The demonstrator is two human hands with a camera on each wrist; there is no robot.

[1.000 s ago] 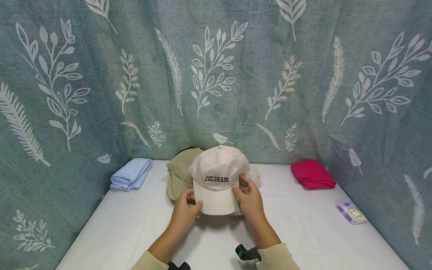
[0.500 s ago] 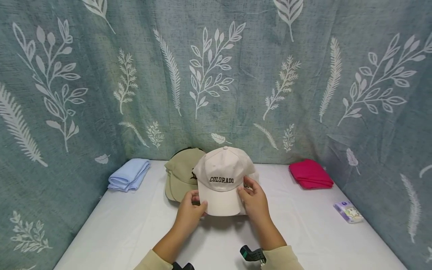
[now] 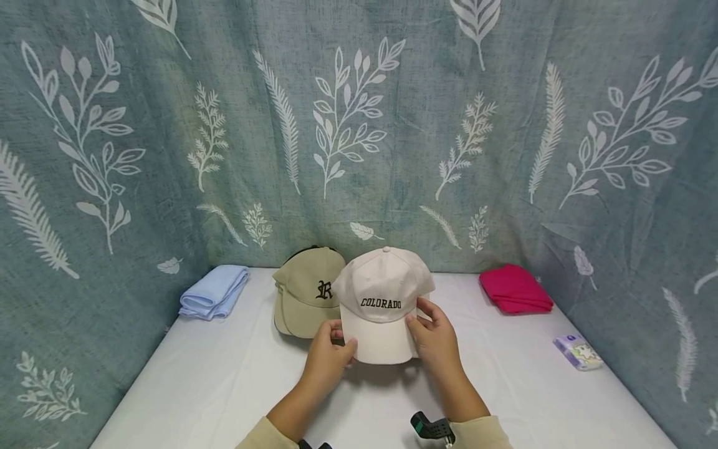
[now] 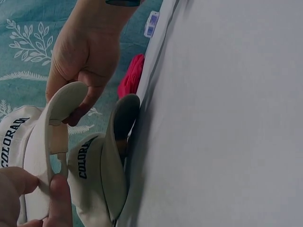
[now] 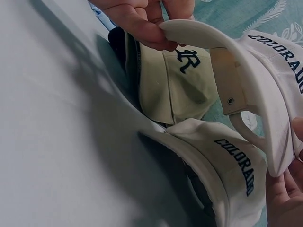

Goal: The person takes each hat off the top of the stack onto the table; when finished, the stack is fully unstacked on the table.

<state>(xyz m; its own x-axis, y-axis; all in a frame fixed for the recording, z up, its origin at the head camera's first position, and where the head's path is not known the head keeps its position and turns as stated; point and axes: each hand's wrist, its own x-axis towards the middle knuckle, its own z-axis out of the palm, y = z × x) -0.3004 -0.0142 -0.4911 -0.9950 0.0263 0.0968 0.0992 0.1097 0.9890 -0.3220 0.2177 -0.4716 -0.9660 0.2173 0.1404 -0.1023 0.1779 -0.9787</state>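
Note:
A cream baseball cap (image 3: 384, 284) with COLORADO across its front is held off the table, front facing me. My left hand (image 3: 326, 355) pinches one side of its brim, thumb on top. On the opposite side of the brim, my right hand (image 3: 439, 340) grips between thumb and fingers. Below and behind it, a second COLORADO cap (image 5: 232, 158) sits on the table; the held cap hides nearly all of it in the head view. Left of these stands an olive cap (image 3: 305, 293) with a black letter R. Something dark (image 5: 127, 52) shows beneath its brim in the right wrist view.
A folded light-blue cloth (image 3: 215, 292) lies at the back left of the white table (image 3: 224, 386). At the back right are a folded red cloth (image 3: 515, 289) and a small purple-and-white packet (image 3: 578, 352). A leaf-patterned curtain (image 3: 359, 156) closes off the back and sides.
Both hands have carried the held cap right and slightly toward me. More of the olive cap now shows, including its letter R, while the second COLORADO cap has become hidden behind the held one.

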